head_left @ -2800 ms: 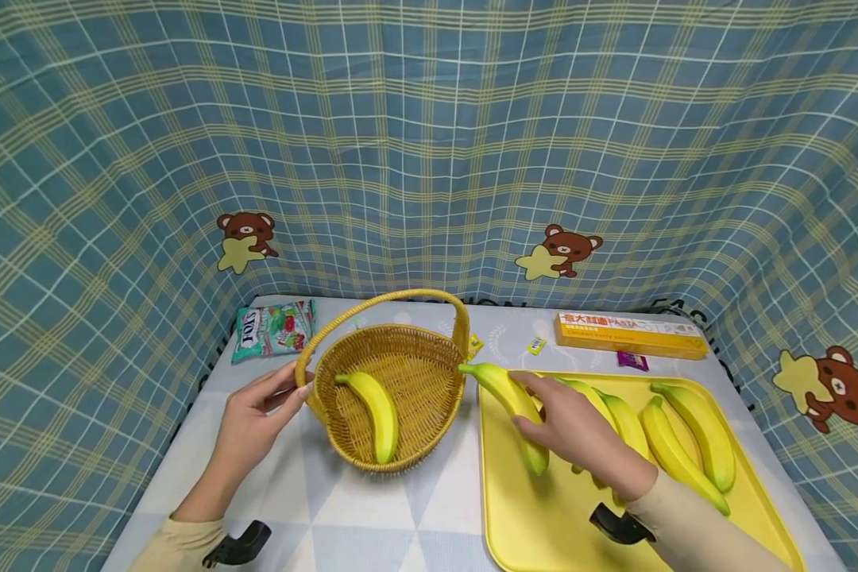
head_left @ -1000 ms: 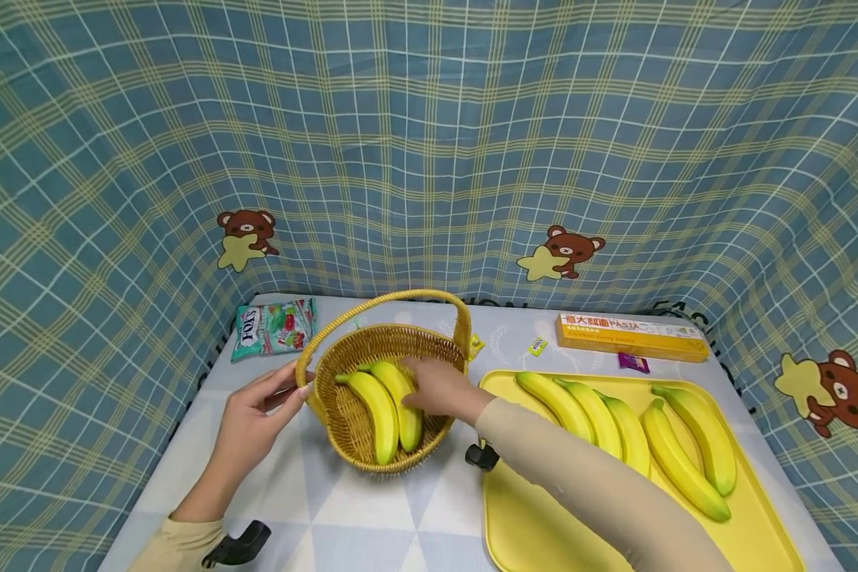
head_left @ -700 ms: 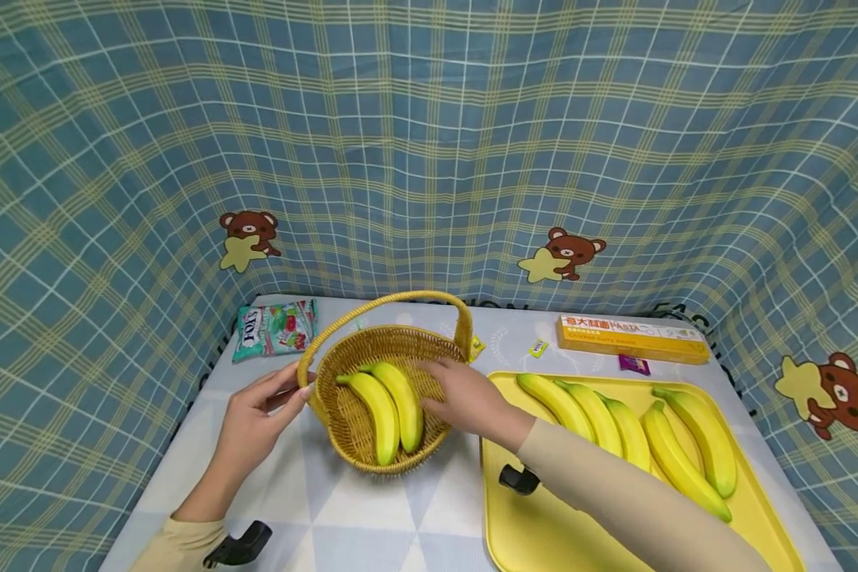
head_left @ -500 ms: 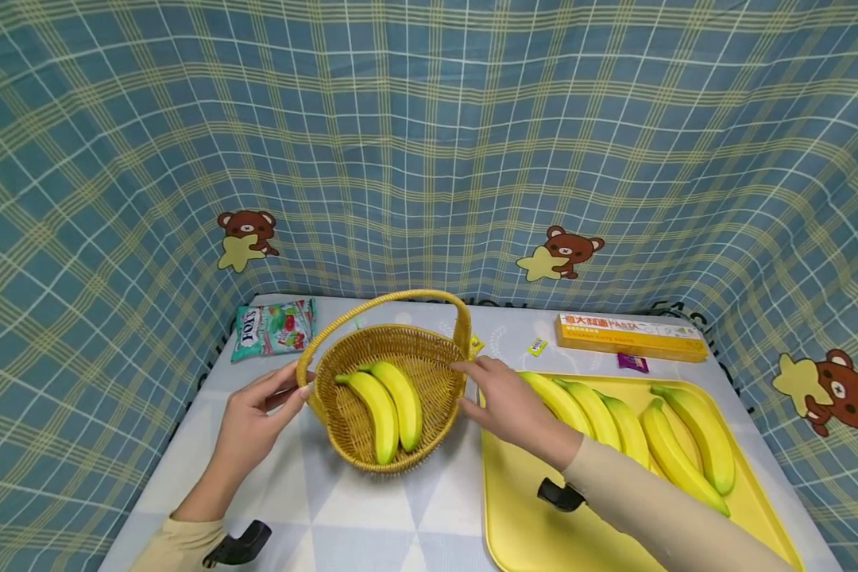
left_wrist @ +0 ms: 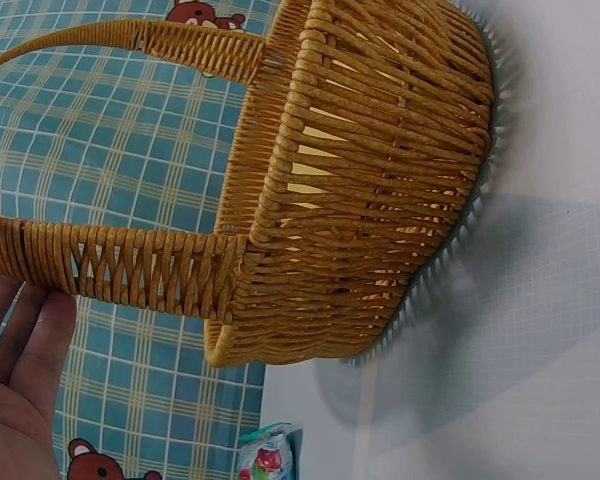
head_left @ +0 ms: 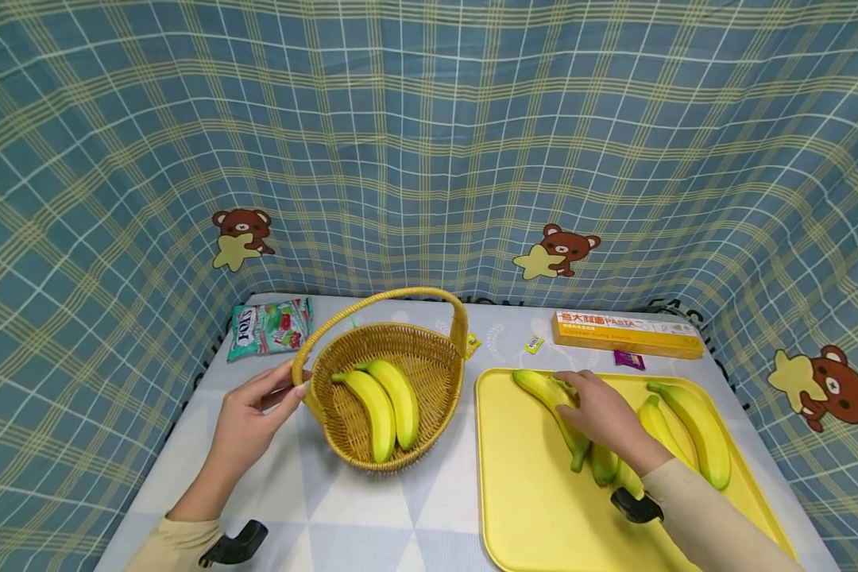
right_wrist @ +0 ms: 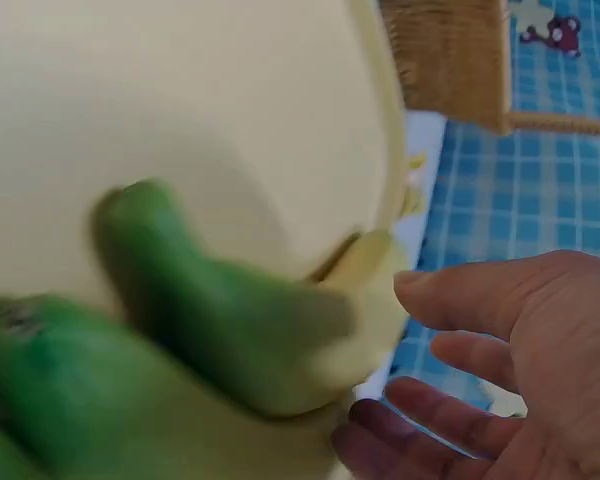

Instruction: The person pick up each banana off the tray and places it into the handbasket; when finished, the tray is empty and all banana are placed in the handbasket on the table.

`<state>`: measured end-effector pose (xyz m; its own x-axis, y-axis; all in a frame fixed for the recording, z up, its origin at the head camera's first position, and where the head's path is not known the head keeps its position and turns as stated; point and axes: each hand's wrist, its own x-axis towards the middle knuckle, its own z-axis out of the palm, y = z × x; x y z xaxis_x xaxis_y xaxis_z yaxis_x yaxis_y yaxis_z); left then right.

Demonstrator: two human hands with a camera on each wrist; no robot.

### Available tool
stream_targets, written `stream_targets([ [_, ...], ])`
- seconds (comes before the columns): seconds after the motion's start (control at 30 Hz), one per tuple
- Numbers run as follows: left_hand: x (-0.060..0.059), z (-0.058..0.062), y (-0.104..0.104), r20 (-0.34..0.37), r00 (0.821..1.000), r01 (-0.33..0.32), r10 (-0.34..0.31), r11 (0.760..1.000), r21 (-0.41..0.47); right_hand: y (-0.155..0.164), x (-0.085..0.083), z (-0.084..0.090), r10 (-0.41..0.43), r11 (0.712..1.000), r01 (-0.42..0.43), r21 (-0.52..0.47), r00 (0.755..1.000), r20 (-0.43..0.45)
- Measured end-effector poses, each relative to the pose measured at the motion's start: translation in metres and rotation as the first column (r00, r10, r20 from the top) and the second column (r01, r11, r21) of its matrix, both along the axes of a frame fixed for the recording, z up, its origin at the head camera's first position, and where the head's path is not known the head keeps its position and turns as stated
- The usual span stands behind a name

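Note:
A wicker basket (head_left: 429, 373) with a hoop handle stands on the table and holds two yellow bananas (head_left: 375, 409) side by side. My left hand (head_left: 286, 385) pinches the foot of the handle at the basket's left rim between thumb and straight fingers (left_wrist: 20, 340). Right of the basket lies a yellow tray (head_left: 529, 508) with several bananas. My right hand (head_left: 579, 401) lies over them, thumb on the leftmost banana (head_left: 543, 391). In the right wrist view its fingers (right_wrist: 480, 300) are spread beside a blurred green-yellow banana (right_wrist: 210, 310), not closed on it.
A yellow pasta box (head_left: 625, 334) lies behind the tray, with small candy wrappers (head_left: 533, 344) near it. A green candy bag (head_left: 268, 326) lies at the back left. Checked blue cloth walls in the table on three sides.
My right hand carried a banana from the tray into the basket, let it go beside the first, and came back over the tray's bananas. The left hand stayed on the basket.

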<state>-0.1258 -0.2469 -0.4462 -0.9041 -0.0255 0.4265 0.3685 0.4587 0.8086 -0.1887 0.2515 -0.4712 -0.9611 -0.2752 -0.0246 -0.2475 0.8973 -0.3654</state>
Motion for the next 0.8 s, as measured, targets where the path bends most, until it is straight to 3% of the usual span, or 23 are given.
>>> stream_targets([
  [0.1, 0.001, -0.001, 0.000, -0.001, 1.000, -0.004, 0.004, 1.000, 0.001, 0.005, 0.001, -0.010, -0.003, 1.000, 0.003, 0.001, 0.999, 0.035],
  [0.37, 0.001, 0.000, 0.000, 0.008, 1.000, 0.003, -0.003, 1.000, 0.017, -0.008, 0.010, -0.023, 0.045, 0.999, -0.045, 0.026, 0.999, 0.018],
  [0.67, 0.000, 0.001, 0.000, 0.015, 1.000, -0.001, 0.001, 1.000, 0.012, -0.012, 0.012, -0.022, 0.037, 0.999, -0.037, -0.001, 0.997, 0.064],
  [0.8, 0.000, 0.001, -0.001, 0.013, 1.000, 0.004, -0.004, 1.000, 0.012, -0.015, 0.015, -0.012, 0.055, 0.998, -0.053, -0.028, 0.997, 0.050],
])
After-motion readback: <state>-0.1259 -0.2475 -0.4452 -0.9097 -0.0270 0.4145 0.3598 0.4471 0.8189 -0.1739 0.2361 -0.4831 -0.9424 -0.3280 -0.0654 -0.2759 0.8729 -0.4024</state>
